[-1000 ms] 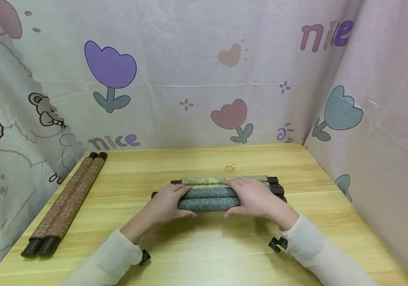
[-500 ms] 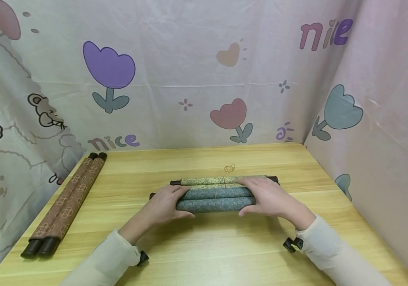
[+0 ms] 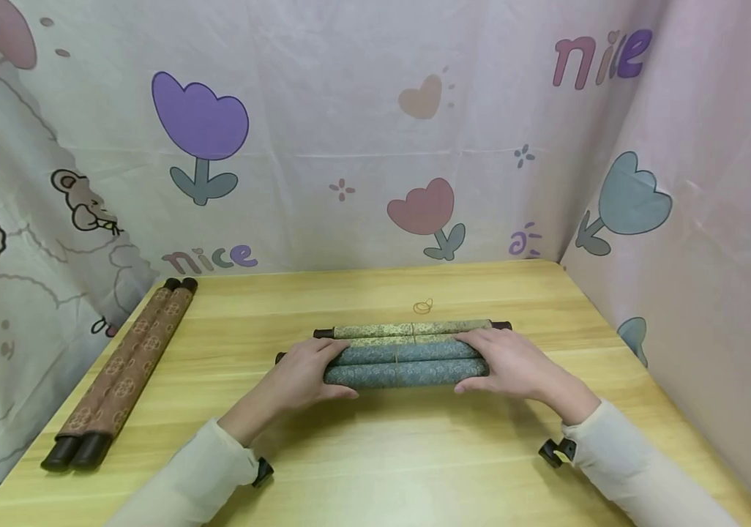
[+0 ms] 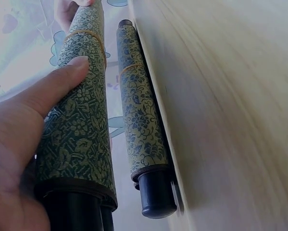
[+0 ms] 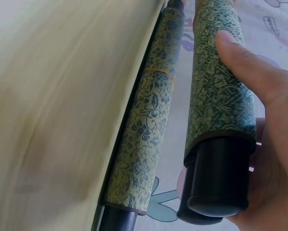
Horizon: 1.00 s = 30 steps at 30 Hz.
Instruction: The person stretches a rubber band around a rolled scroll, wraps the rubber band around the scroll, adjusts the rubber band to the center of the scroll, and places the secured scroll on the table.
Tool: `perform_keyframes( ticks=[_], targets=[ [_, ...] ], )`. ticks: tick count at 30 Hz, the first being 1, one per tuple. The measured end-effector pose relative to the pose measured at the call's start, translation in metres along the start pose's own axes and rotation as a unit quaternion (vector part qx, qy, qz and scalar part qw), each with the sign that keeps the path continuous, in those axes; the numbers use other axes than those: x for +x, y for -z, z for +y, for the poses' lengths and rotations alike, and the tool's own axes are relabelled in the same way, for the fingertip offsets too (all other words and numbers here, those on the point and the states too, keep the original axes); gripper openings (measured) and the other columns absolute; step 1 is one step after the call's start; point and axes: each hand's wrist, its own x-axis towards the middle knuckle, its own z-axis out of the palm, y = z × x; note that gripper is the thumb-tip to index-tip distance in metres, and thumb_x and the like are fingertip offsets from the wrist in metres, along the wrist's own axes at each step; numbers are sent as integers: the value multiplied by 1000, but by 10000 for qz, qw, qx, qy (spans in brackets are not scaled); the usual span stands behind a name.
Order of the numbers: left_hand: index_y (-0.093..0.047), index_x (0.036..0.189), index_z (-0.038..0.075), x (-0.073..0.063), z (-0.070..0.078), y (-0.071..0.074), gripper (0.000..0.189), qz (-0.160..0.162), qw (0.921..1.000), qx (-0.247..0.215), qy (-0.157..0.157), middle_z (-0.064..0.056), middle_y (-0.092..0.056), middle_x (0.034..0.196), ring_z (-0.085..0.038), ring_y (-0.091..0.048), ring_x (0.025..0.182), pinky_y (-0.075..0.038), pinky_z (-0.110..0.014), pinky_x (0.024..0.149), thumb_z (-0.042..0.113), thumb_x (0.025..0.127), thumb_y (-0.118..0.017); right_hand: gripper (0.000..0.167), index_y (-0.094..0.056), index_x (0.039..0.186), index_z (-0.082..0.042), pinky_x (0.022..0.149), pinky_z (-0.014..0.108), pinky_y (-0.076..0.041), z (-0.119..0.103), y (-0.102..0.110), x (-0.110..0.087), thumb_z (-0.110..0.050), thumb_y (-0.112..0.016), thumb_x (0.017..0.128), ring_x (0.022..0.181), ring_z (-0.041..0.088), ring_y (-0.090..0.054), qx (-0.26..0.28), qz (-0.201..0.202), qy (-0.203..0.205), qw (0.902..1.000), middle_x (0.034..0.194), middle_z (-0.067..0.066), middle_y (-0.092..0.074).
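Watching from the head view: a banded pair of blue-green floral-brocade scrolls point(image 3: 411, 372) at frame centre, side by side, long axis running left to right. Left hand point(image 3: 303, 375) at its left end, right hand point(image 3: 514, 367) at its right; both grip it, thumbs on the near side, fingers over the top. Neither is nearer: the pair spans the space between them. Just beyond, roughly parallel, a banded pair of yellow-green patterned scrolls point(image 3: 375, 331). Above that in frame, a loose loop of thin tan elastic point(image 3: 423, 307) on the pale yellow wood-grain table point(image 3: 375, 454). Left side of frame, well apart: two brown scrolls with pale medallions point(image 3: 145, 350), lying aslant.

Left wrist view: blue-green pair runs lower left to top; left thumb point(image 4: 67, 79) presses on the brocade. Gap shows between it and the yellow-green pair; looks raised off the table.

Right wrist view: right thumb point(image 5: 244, 60) lies against the brocade; black cylindrical knobs point(image 5: 220, 180) jut out, lower centre. Fingers mostly hidden; cannot tell how far they wrap.
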Motion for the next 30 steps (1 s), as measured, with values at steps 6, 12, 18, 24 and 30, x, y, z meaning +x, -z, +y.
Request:
perform_keyframes(
  ticks=[6, 12, 18, 24, 30],
  targets=[
    [-55, 138, 6, 5, 3, -1, 84, -60, 10000, 23, 51, -16, -57, 132, -37, -52, 121, -40, -56, 102, 57, 75, -78, 86, -56, 135, -6, 96, 56, -45, 5, 2, 1, -63, -75, 73, 115, 36, -58, 73, 93, -77, 9999, 129, 13, -61],
    [-54, 139, 5, 11, 6, -4, 86, -136, 9998, 146, 56, -15, -57, 132, -36, -52, 122, -40, -56, 102, 59, 76, -75, 85, -56, 134, -6, 93, 55, -47, 12, 1, -1, -63, -75, 73, 112, 35, -59, 47, 2, -171, 9998, 127, 13, -62],
    [-50, 142, 7, 18, 10, -7, 88, -376, 9988, 305, 71, -14, -55, 135, -36, -50, 125, -39, -56, 102, 65, 79, -69, 85, -56, 135, -6, 93, 56, -46, 19, 1, -4, -63, -75, 74, 113, 36, -59, -18, -117, -266, 9996, 127, 13, -62],
    [-49, 143, 7, 24, 15, -9, 87, -509, 9982, 308, -12, -15, -53, 137, -37, -48, 127, -38, -57, 103, 65, 81, -67, 83, -57, 134, -7, 91, 56, -47, 23, 2, -8, -62, -75, 74, 110, 37, -60, -96, -114, -224, 9996, 125, 14, -63],
    [-51, 141, 6, 28, 20, -13, 84, -516, 9977, 418, -106, -15, -56, 134, -37, -52, 123, -42, -56, 100, 61, 81, -70, 83, -57, 134, -8, 90, 55, -48, 25, 2, -13, -62, -75, 75, 107, 37, -62, -138, -150, -163, 9997, 123, 15, -64]
  ],
)
